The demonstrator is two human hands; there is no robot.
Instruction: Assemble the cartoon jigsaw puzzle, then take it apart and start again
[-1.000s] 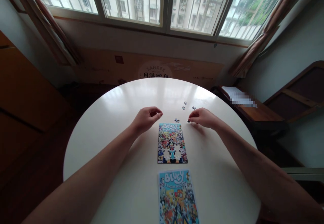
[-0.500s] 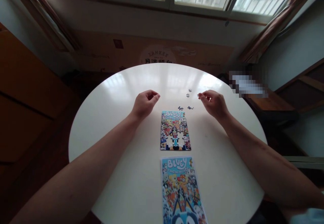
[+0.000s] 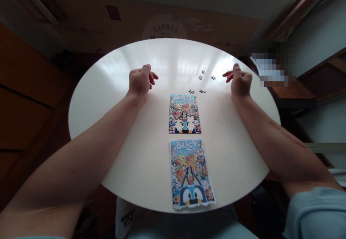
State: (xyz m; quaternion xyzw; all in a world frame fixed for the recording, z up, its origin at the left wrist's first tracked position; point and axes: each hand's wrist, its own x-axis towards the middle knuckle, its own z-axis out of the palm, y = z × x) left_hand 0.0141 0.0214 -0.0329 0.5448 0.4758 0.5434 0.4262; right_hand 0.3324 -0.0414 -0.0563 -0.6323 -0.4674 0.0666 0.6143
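My left hand (image 3: 140, 80) is over the table, thumb up and fingers loosely apart, holding nothing. My right hand (image 3: 240, 80) is in a similar pose on the far right side, also empty. Between the hands is a partly filled jigsaw puzzle (image 3: 185, 106), with pale gaps in its lower part. Behind it lie several loose pieces; one puzzle piece (image 3: 213, 77) is closest to my right hand, and another puzzle piece (image 3: 191, 91) sits by the puzzle's top edge. A printed picture sheet (image 3: 190, 170) with a torn lower edge shows the same "Bluey" design.
The white oval table (image 3: 129, 174) carries everything and reflects light at its far side. Beyond it stands a cardboard panel (image 3: 89, 12). A wooden bench (image 3: 290, 97) is at the right, and an orange-brown cabinet (image 3: 24, 106) is at the left.
My right hand has let go of a puzzle piece, which now lies on the table, and moved right. My left hand has moved left and its fingers have loosened. The view has tilted down.
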